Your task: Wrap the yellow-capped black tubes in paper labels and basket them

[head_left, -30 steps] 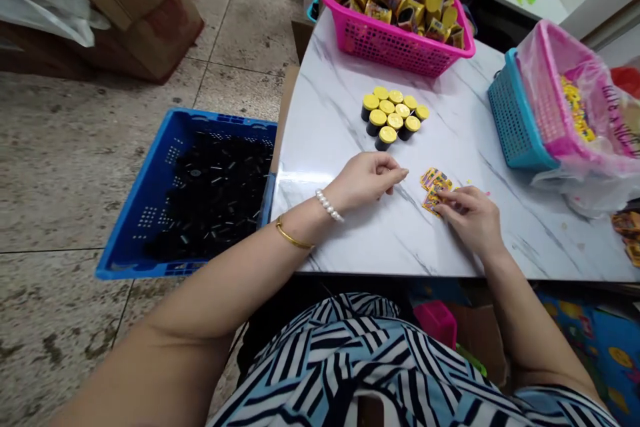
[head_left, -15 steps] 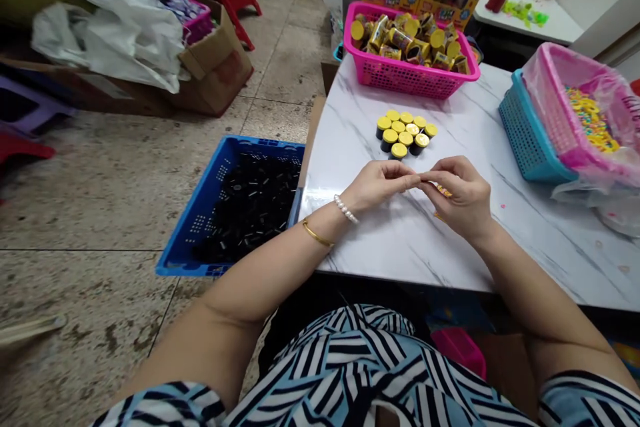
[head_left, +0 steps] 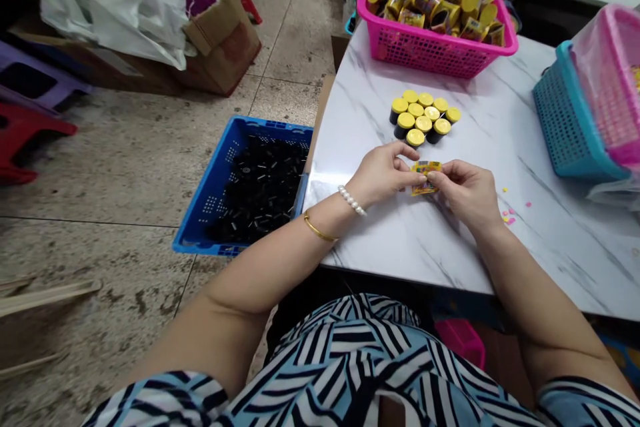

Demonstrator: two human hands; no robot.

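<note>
Between my two hands is a small yellow printed label point(head_left: 426, 177), its face turned up toward me. My left hand point(head_left: 387, 173) pinches its left side between thumb and fingers. On the right edge, my right hand point(head_left: 467, 193) grips it with the thumb on top. Just beyond my hands, several small black tubs with yellow lids point(head_left: 415, 110) stand upright in a tight cluster on the white marbled table point(head_left: 390, 233). A few tiny pink and yellow bits point(head_left: 507, 217) lie to the right of my right hand.
At the table's back, a pink basket point(head_left: 440, 57) holds several yellow-lidded tubs with printed wraps. A teal basket point(head_left: 575, 120) with a pink one stands at the right. On the floor left, a blue crate point(head_left: 200, 213) holds many black pieces. Cardboard boxes point(head_left: 225, 40) stand farther left.
The yellow label, mostly hidden in my right hand before, now shows flat between both hands. Pink and yellow bits now lie beside my right hand. The view has tilted down.
</note>
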